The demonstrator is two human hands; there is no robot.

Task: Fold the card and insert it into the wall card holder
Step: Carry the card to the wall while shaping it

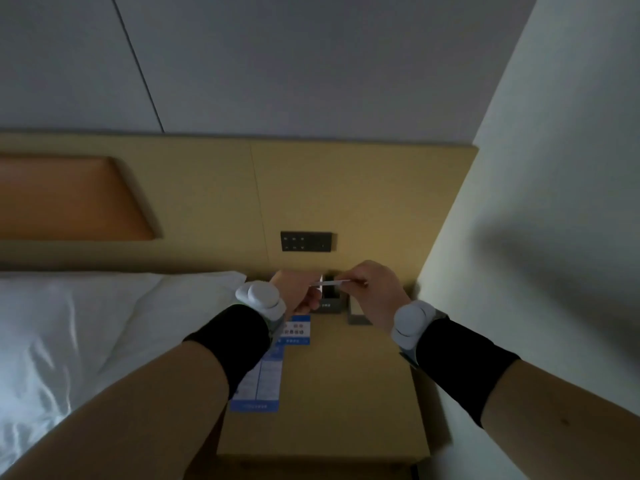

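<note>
- Left hand (296, 292): raised over the back of the nightstand (346, 393); fingers pinch the left end of the card (330, 283)
- Right hand (372, 289): fingers pinch the right end of the card; the card is seen edge-on, roughly level, spanning between both hands
- Card holder (329, 299): dark, on the headboard panel (346, 188) just behind and below the card; whether the card touches it cannot be told
- Switch panel (306, 241): dark, above the hands
- Blue leaflets (266, 372): flat on the nightstand, partly under the left wrist; bed linen (86, 323) to the left
</note>
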